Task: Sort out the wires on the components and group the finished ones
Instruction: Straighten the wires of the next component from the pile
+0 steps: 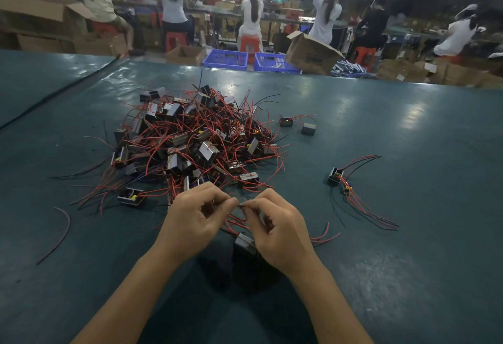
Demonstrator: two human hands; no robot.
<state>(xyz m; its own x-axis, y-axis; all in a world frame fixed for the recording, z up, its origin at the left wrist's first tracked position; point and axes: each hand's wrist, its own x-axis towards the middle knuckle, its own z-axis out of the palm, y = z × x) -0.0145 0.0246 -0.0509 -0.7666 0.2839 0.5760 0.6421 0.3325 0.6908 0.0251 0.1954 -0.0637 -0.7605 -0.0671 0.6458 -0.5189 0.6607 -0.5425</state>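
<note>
Dim overhead light leaves pale glare patches on the glossy dark-teal table mat [408,115] and a soft shadow at bottom centre; the heap of red-wired metal components [196,139] is sharp, the seated white-capped workers [253,17] behind blur, and the wide lens bows the edges.

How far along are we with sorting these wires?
Early. Done: only a small group lies apart on the right, straightened. In hand: left hand and right hand pinch the wires of one component. Left: the tangled pile, nearly everything.
</note>
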